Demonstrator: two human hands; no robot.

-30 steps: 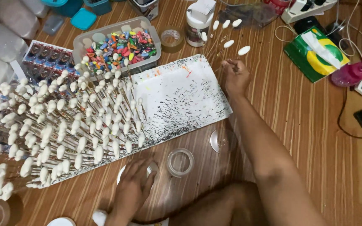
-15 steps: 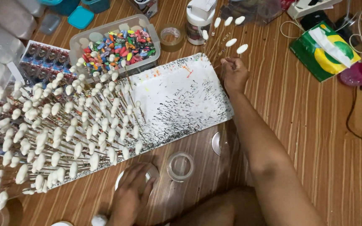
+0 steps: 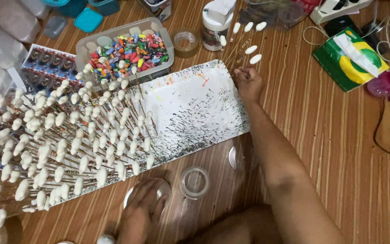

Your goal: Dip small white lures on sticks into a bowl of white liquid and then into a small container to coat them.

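1. At the left edge of the wooden surface (image 3: 339, 149) stand many thin sticks with white lumps on top (image 3: 59, 144). They are stuck in a long white foam board (image 3: 195, 113) and lean this way and that.
2. Behind the sticks, near the far edge, sits a clear box of small bright toys (image 3: 125, 47). A teal lid (image 3: 89, 20) lies to its left.
3. The left hand (image 3: 143, 212) is at the near edge of the surface. It lies flat, fingers spread, on top of a round clear lid (image 3: 163, 187). It presses on the lid and does not wrap around it.
4. Just to the right of that hand stands a small clear cup (image 3: 195, 182), not touching it.
5. The right half of the foam board is bare, with many tiny black holes and a few colour marks.
6. A roll of clear tape (image 3: 186, 41) and a white jar (image 3: 215, 25) stand behind the board.
7. The right hand (image 3: 249, 83) is at the far right corner of the board. Its fingers are closed tight on a bunch of thin sticks (image 3: 244, 43) with white tips, which fan up and away from it.
8. A green and yellow pack of tissues (image 3: 350, 61) lies farther right, and a pink bottle (image 3: 389, 83) lies near the right edge.
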